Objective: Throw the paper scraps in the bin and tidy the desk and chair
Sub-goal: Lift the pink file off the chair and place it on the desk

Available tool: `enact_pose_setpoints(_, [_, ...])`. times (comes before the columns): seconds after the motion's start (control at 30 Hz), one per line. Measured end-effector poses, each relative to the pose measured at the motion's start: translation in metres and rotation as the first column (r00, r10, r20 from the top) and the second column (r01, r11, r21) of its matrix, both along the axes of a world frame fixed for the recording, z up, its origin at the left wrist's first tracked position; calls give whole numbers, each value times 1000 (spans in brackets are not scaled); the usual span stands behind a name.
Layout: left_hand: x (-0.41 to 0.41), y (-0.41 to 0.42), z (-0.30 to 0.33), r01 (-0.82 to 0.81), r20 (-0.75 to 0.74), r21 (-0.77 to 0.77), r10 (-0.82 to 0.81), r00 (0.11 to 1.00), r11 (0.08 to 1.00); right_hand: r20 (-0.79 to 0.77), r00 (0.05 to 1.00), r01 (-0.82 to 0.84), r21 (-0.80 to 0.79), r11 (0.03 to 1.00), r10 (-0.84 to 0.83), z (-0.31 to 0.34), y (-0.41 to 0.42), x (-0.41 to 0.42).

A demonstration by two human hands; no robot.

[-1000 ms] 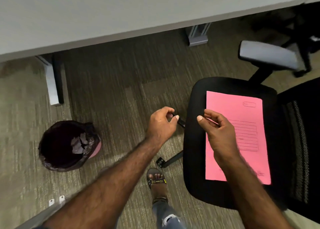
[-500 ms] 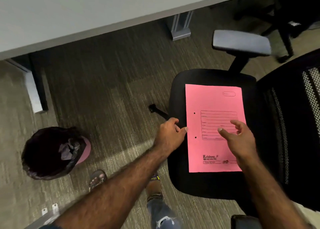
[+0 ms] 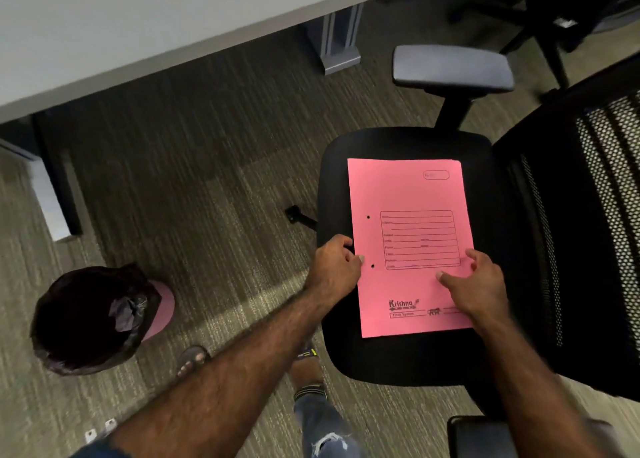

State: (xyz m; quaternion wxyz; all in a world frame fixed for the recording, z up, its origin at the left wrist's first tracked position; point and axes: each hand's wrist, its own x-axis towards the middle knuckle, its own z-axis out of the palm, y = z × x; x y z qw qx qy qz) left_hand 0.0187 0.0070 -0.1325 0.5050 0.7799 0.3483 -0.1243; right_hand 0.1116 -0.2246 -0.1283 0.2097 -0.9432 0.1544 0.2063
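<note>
A pink file folder [image 3: 408,194] lies flat on the black seat of an office chair [image 3: 332,187]. My left hand [image 3: 334,267] is at the folder's left edge, fingers curled and thumb on top near the lower punch hole, pinching that edge. On the folder's lower right part rests my right hand [image 3: 478,284], its fingers spread and relaxed. A round bin [image 3: 69,353] lined with a black bag stands on the carpet at the left, with crumpled paper [image 3: 126,313] inside.
The grey desk top [image 3: 138,24] runs across the top, with its legs [image 3: 339,41] on the carpet below. The chair has a grey armrest [image 3: 450,67] and a black mesh back [image 3: 588,215]. My sandalled feet [image 3: 304,371] stand between bin and chair.
Both hands have come from the seat's front edge onto the folder. The left took hold of its left side and the right settled on its lower right.
</note>
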Motion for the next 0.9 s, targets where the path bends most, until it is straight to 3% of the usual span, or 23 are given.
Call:
enact_pose_setpoints(0.33, [4, -2, -7, -36, -30, -87, 34, 999, 996, -5, 999, 48, 50, 998, -48, 3, -10, 5])
enact_pose_setpoints(0.67, [-7, 13, -4, -105, -24, -124, 102, 994, 987, -215, 936, 334, 295, 895, -278, 11, -10, -14])
enact_pose_setpoints(0.9, [-11, 32, 17, -155, 4, -144, 158, 987, 977, -206, 960, 269, 497, 825, -190, 36, 3, -23])
